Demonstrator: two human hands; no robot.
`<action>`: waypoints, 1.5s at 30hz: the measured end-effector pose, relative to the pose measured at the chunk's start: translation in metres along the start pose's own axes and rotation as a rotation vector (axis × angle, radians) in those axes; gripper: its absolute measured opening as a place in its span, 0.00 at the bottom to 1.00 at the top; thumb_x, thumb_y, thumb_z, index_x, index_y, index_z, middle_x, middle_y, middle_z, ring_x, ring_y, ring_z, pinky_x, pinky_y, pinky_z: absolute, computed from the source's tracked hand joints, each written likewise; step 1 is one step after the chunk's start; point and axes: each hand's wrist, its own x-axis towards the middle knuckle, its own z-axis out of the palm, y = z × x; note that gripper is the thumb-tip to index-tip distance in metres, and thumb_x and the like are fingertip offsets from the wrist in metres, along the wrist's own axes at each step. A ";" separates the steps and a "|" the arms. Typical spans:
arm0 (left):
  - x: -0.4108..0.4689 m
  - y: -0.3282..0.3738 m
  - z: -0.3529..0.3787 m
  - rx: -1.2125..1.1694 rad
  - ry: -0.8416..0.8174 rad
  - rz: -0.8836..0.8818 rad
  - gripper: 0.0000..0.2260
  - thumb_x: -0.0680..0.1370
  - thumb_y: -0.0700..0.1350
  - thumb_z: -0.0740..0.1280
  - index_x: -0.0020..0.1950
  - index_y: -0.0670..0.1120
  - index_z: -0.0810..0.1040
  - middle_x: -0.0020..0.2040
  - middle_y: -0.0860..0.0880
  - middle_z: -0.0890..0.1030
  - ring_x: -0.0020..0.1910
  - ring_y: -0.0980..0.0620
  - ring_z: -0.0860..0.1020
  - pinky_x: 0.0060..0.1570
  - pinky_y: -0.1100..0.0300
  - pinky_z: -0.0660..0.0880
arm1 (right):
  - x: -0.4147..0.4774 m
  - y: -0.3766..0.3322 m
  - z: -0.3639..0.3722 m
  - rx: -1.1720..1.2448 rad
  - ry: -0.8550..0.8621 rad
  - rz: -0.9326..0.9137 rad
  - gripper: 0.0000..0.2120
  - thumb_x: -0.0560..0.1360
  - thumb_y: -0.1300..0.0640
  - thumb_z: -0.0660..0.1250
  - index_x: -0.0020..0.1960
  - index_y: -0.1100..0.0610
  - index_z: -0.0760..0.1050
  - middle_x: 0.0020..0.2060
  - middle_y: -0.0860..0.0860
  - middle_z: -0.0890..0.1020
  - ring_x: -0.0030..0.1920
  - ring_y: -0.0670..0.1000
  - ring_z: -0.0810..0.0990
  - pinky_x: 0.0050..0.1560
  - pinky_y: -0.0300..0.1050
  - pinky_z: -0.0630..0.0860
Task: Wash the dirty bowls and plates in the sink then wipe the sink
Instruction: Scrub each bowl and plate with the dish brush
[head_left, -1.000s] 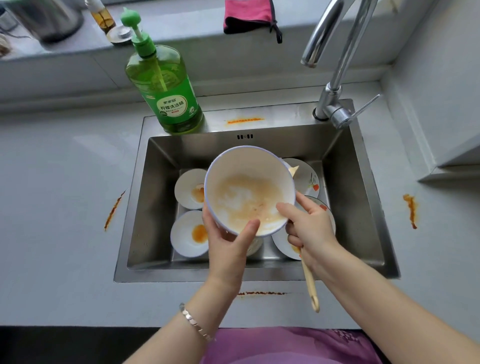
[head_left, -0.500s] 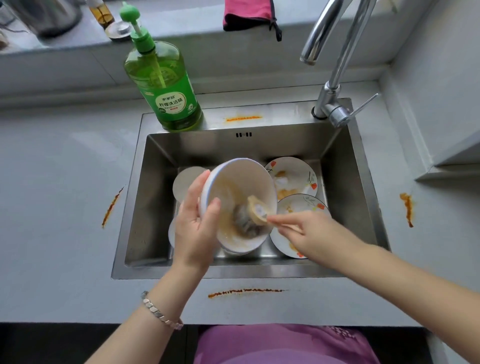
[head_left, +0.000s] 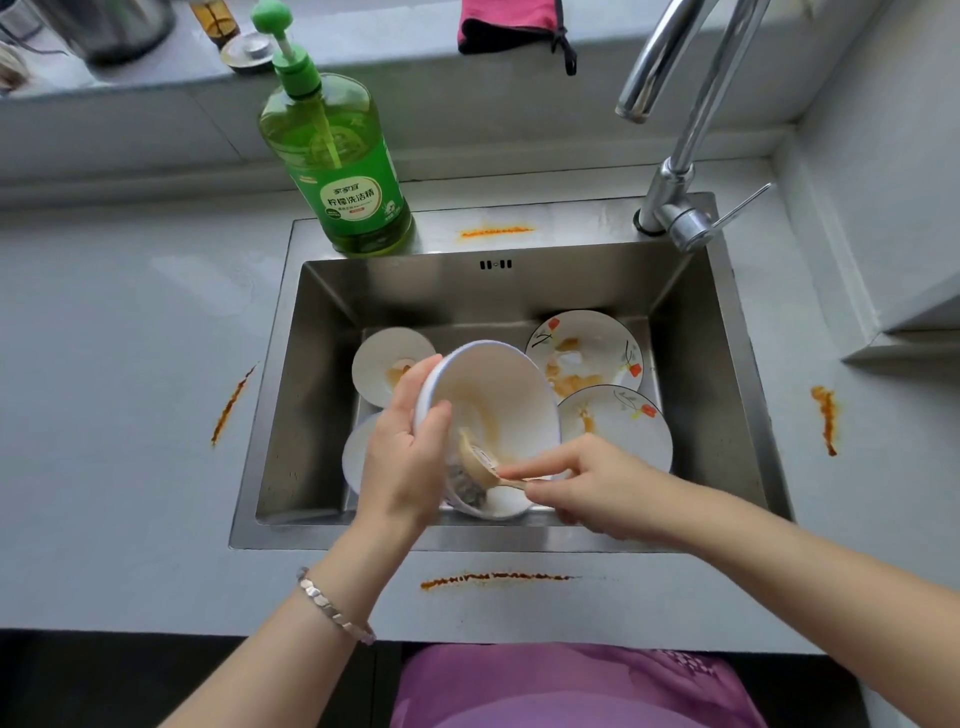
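Note:
A large white bowl (head_left: 511, 395) with orange-brown smears is tilted on its side low in the steel sink (head_left: 322, 374). My left hand (head_left: 405, 457) grips its left rim. My right hand (head_left: 587, 483) holds the wooden handle of a dish brush (head_left: 480, 465), whose dark scrubbing head presses against the bowl's inside near the bottom. Two flowered plates (head_left: 597, 353) (head_left: 623, 426) with sauce stains lie at the sink's right. A small stained white dish (head_left: 384, 364) sits at the left; another white dish (head_left: 353, 457) is mostly hidden behind my left hand.
A green dish-soap pump bottle (head_left: 343, 171) stands on the sink's back left rim. The tap (head_left: 675, 156) rises at the back right. Orange sauce streaks mark the counter at left (head_left: 231, 402), right (head_left: 826, 418), front (head_left: 493, 578) and the back rim (head_left: 493, 231). A pink cloth (head_left: 509, 23) lies on the ledge.
The bowl dropped from facing up toward me to lying tilted in the sink. My left hand shifted to its left rim, and my right hand brought the brush head inside it.

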 end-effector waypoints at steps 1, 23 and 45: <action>0.005 -0.002 -0.005 -0.010 0.022 -0.012 0.19 0.70 0.49 0.58 0.61 0.57 0.74 0.53 0.60 0.77 0.54 0.56 0.75 0.53 0.56 0.74 | -0.001 0.003 -0.004 -0.007 0.000 0.005 0.15 0.79 0.59 0.59 0.63 0.49 0.74 0.15 0.34 0.69 0.19 0.36 0.68 0.25 0.27 0.64; 0.004 -0.008 -0.006 0.343 -0.417 -0.221 0.18 0.77 0.48 0.59 0.65 0.64 0.67 0.57 0.52 0.74 0.52 0.51 0.74 0.40 0.57 0.79 | 0.016 0.023 -0.028 -0.960 0.180 -0.009 0.21 0.79 0.54 0.52 0.65 0.32 0.65 0.51 0.47 0.80 0.50 0.53 0.78 0.36 0.44 0.68; 0.025 0.007 -0.019 0.191 -0.256 -0.265 0.15 0.79 0.46 0.56 0.62 0.62 0.70 0.55 0.50 0.73 0.52 0.46 0.74 0.41 0.48 0.79 | -0.007 0.055 -0.040 -0.221 0.516 0.117 0.14 0.79 0.52 0.60 0.62 0.39 0.74 0.42 0.39 0.83 0.43 0.44 0.78 0.43 0.40 0.73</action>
